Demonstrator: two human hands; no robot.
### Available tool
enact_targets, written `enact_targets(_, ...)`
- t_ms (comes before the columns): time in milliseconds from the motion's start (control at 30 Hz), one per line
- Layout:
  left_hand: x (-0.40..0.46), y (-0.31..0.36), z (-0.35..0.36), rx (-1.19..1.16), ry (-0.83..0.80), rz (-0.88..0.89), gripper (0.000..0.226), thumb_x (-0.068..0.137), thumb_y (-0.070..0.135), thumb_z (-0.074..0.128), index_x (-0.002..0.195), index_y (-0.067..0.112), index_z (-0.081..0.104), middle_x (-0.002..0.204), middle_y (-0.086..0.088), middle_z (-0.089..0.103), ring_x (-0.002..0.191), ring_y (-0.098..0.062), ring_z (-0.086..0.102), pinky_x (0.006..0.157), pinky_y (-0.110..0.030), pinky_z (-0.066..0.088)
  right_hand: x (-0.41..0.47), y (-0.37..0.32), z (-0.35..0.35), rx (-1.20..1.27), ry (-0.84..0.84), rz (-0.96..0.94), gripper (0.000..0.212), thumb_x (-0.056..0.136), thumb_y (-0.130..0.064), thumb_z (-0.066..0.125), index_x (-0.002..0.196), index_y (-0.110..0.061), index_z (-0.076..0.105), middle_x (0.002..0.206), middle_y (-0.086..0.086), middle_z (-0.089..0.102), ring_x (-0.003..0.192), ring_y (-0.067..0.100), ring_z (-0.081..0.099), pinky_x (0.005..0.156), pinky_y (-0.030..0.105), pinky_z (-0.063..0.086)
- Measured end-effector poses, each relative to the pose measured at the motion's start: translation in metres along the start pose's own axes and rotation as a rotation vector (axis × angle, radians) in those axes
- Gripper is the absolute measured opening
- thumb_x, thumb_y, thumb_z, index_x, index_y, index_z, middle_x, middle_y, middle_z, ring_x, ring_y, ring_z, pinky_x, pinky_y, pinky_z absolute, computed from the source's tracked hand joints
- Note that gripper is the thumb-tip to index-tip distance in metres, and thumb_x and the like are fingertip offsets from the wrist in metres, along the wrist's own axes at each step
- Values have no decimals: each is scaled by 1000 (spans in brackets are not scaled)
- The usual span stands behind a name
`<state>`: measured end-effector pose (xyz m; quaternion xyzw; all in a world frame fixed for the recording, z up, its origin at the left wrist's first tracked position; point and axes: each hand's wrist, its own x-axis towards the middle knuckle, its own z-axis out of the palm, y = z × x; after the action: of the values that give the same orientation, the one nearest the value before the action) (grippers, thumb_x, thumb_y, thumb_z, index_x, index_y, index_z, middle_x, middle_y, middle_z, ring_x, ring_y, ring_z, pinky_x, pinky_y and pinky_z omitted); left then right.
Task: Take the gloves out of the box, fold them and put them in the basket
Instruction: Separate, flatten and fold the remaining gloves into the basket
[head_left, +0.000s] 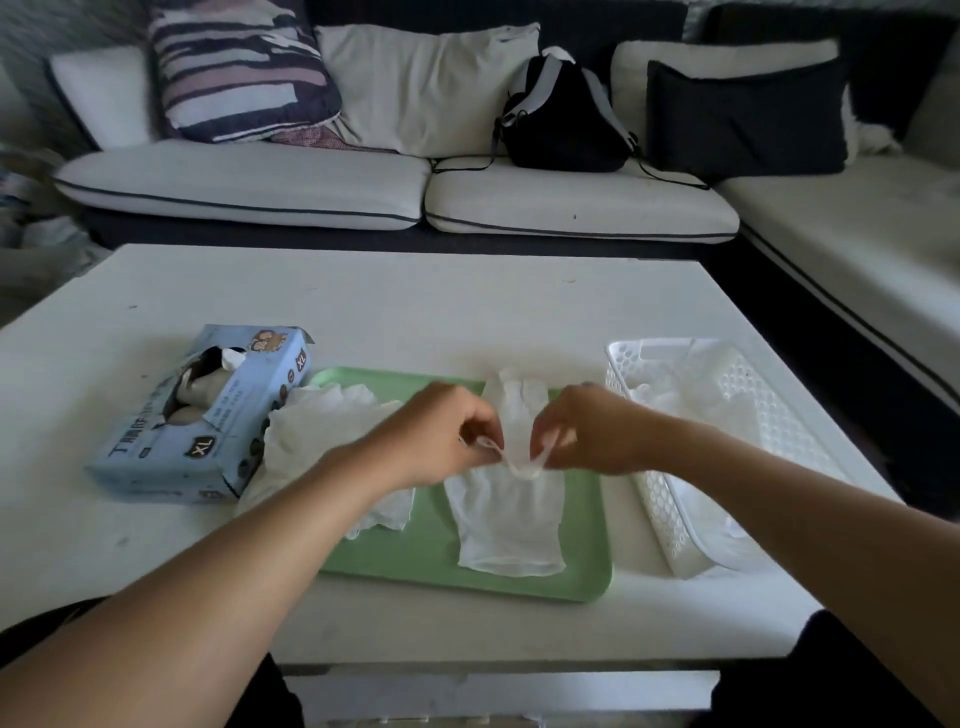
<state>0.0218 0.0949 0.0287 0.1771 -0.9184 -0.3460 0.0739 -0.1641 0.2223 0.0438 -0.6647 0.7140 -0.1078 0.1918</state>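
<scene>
White coffee table (415, 312) carries a green tray (582, 571) where a white glove (506, 519) lies flat for folding, left hand (441, 431) and right hand (592, 431) each pinching its rolled cuff, with the blue glove box (208, 415) to the tray's left and the white basket (727, 441) to its right.

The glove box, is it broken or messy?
A bit messy. The blue glove box has a ragged torn opening on top, with a white glove poking out. Loose gloves spill from the green tray toward it.
</scene>
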Motion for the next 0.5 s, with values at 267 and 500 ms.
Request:
enact_targets(267,-13,5,11,323,-107,98,11,82,18,75,86,27,77,79,12,69,75,-3,62,69,-27,52,-5,-2,31,-82,-152,-32,15,85,-14,72,99,-13,77,98,1,75,90,12,67,76,13,43)
enact_targets(500,-15,10,19,402,-232,105,17,79,15,69,87,28,77,71,15,66,74,-10,65,68,-33,56,-7,-14,31,-146,-246,-74,13,86,-16,69,96,-18,76,80,-11,65,71,3,55,70,18,43)
